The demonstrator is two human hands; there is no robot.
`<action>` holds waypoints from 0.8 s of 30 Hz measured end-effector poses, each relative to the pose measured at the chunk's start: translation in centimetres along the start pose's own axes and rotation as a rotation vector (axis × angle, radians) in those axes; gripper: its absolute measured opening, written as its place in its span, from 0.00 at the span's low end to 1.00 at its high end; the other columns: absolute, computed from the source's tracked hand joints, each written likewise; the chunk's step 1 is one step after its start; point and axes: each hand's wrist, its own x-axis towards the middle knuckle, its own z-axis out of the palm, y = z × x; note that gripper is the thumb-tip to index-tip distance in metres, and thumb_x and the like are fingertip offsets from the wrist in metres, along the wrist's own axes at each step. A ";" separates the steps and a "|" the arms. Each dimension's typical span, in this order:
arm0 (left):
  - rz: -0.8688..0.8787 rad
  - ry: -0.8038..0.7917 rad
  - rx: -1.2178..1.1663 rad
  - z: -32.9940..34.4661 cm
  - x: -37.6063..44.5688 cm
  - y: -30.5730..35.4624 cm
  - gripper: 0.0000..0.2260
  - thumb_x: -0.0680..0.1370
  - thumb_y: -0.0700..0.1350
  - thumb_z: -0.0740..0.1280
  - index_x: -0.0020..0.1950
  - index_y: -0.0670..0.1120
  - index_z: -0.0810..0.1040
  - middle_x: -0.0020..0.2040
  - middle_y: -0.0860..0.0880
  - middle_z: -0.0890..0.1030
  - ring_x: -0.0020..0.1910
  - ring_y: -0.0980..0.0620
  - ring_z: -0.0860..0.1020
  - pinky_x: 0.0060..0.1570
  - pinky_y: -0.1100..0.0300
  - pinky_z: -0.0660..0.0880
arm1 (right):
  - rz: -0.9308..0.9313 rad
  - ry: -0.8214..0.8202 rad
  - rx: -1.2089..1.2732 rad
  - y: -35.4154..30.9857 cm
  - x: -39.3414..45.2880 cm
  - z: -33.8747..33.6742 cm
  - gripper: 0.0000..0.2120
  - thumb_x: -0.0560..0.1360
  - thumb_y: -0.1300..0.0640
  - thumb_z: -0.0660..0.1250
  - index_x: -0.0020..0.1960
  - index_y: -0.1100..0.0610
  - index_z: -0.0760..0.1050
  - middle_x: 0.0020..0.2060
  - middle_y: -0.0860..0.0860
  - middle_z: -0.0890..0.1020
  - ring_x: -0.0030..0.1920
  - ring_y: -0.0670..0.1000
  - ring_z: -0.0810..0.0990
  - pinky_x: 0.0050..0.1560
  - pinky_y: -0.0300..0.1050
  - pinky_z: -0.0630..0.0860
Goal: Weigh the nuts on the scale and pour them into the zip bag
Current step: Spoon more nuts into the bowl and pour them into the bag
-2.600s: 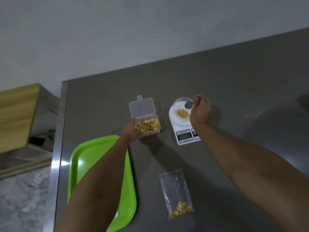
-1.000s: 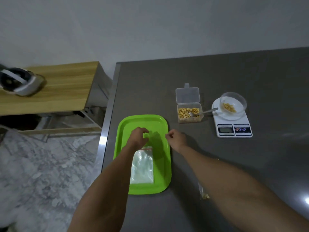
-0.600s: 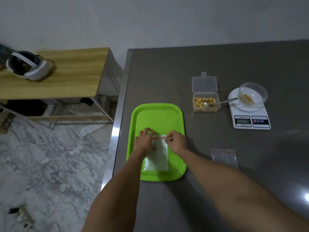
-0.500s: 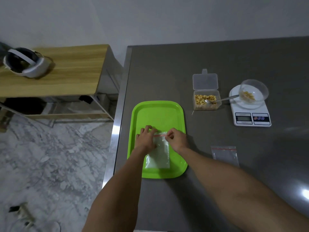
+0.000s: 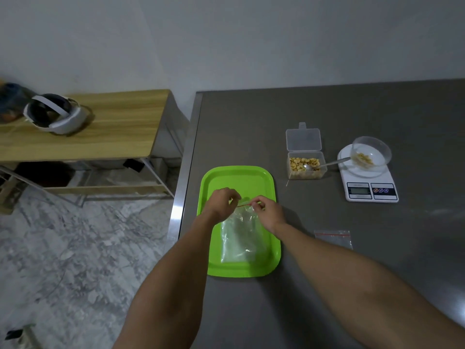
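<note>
Ahead of both hands (image 5: 221, 202) the far half of the tray (image 5: 251, 177) lies bare. Ahead and right of the right hand (image 5: 270, 214) stand the box (image 5: 305, 168), its spoon (image 5: 324, 165) bridging to the scale (image 5: 371, 191), blocking that way. Directly right, bare counter (image 5: 327, 117) reaches a flat bag (image 5: 333, 238).

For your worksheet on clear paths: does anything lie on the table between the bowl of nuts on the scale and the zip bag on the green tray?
Yes: the open nut container with its spoon sits between bowl and zip bag.

No legible text; scale (image 5: 367, 180) display and button markings too small.
</note>
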 end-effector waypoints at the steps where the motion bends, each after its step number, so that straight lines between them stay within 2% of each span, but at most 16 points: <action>1: 0.006 -0.014 -0.032 -0.8 0.4 0.9 0.08 0.76 0.40 0.66 0.52 0.44 0.84 0.49 0.45 0.85 0.49 0.48 0.81 0.47 0.62 0.73 | -0.017 0.003 0.004 -0.3 0.2 -0.6 0.08 0.80 0.58 0.64 0.50 0.56 0.81 0.42 0.51 0.82 0.41 0.51 0.78 0.33 0.35 0.67; 3: 0.011 -0.043 -0.063 -1.8 1.2 2.4 0.07 0.76 0.40 0.68 0.50 0.42 0.85 0.46 0.45 0.85 0.43 0.54 0.80 0.39 0.69 0.69 | -0.051 0.005 0.009 -0.7 1.1 -1.9 0.09 0.81 0.60 0.63 0.50 0.58 0.81 0.47 0.53 0.84 0.48 0.52 0.79 0.41 0.40 0.68; 5: 0.007 -0.061 -0.109 -2.2 1.7 4.1 0.06 0.75 0.39 0.70 0.50 0.42 0.85 0.44 0.44 0.85 0.37 0.56 0.78 0.32 0.73 0.69 | -0.086 0.021 -0.017 -1.1 1.4 -4.0 0.08 0.80 0.60 0.63 0.49 0.56 0.82 0.49 0.54 0.83 0.49 0.52 0.79 0.44 0.41 0.68; 7: -0.004 -0.071 -0.206 -2.5 2.2 5.7 0.06 0.76 0.37 0.70 0.51 0.39 0.84 0.42 0.41 0.84 0.33 0.56 0.79 0.34 0.73 0.74 | -0.108 0.066 -0.040 -1.3 2.0 -6.1 0.08 0.80 0.58 0.64 0.47 0.52 0.81 0.48 0.56 0.82 0.47 0.54 0.79 0.44 0.41 0.69; 10: 0.014 -0.071 -0.303 -2.7 2.6 8.7 0.07 0.75 0.35 0.70 0.52 0.36 0.83 0.42 0.37 0.84 0.34 0.52 0.79 0.40 0.61 0.79 | -0.145 0.136 -0.055 -1.4 2.0 -10.0 0.09 0.79 0.57 0.65 0.44 0.48 0.81 0.46 0.55 0.83 0.45 0.53 0.80 0.46 0.45 0.75; 13: 0.052 -0.086 -0.303 -2.5 3.1 11.2 0.07 0.73 0.35 0.72 0.50 0.38 0.84 0.42 0.38 0.84 0.35 0.50 0.80 0.44 0.54 0.81 | -0.183 0.167 -0.058 -1.5 1.8 -13.2 0.09 0.79 0.59 0.65 0.43 0.52 0.82 0.44 0.55 0.84 0.47 0.54 0.80 0.51 0.49 0.76; 16: 0.065 -0.077 -0.303 -1.6 2.9 14.3 0.06 0.73 0.37 0.73 0.49 0.39 0.85 0.39 0.42 0.84 0.31 0.54 0.78 0.37 0.60 0.79 | -0.184 0.186 -0.015 -1.8 0.7 -16.1 0.08 0.79 0.60 0.65 0.45 0.59 0.83 0.45 0.54 0.85 0.47 0.52 0.80 0.48 0.45 0.73; 18: 0.050 -0.054 -0.311 -0.9 2.6 16.2 0.05 0.73 0.38 0.72 0.47 0.39 0.85 0.36 0.43 0.83 0.28 0.57 0.77 0.32 0.64 0.76 | -0.198 0.194 0.010 -1.7 0.1 -17.6 0.08 0.79 0.61 0.65 0.45 0.61 0.82 0.44 0.54 0.84 0.46 0.52 0.80 0.44 0.43 0.71; 20: 0.032 -0.022 -0.312 -0.1 2.3 17.9 0.04 0.73 0.38 0.72 0.45 0.38 0.85 0.35 0.43 0.81 0.24 0.62 0.74 0.27 0.69 0.71 | -0.185 0.215 0.023 -1.3 -0.4 -18.9 0.06 0.78 0.58 0.67 0.49 0.59 0.81 0.48 0.56 0.82 0.47 0.53 0.80 0.44 0.41 0.69; 22: 0.025 0.049 -0.265 0.8 2.2 19.2 0.03 0.72 0.39 0.71 0.43 0.40 0.85 0.33 0.43 0.82 0.22 0.64 0.73 0.29 0.70 0.71 | -0.127 0.272 0.055 -0.9 -1.1 -19.9 0.07 0.76 0.51 0.70 0.52 0.52 0.78 0.51 0.52 0.78 0.49 0.52 0.78 0.48 0.42 0.72; 24: 0.017 0.104 -0.223 1.4 2.2 20.3 0.04 0.70 0.40 0.71 0.40 0.43 0.85 0.33 0.43 0.84 0.25 0.60 0.74 0.35 0.66 0.75 | -0.053 0.275 0.067 -0.7 -1.7 -20.9 0.11 0.75 0.48 0.71 0.52 0.52 0.75 0.48 0.50 0.78 0.48 0.51 0.78 0.49 0.45 0.74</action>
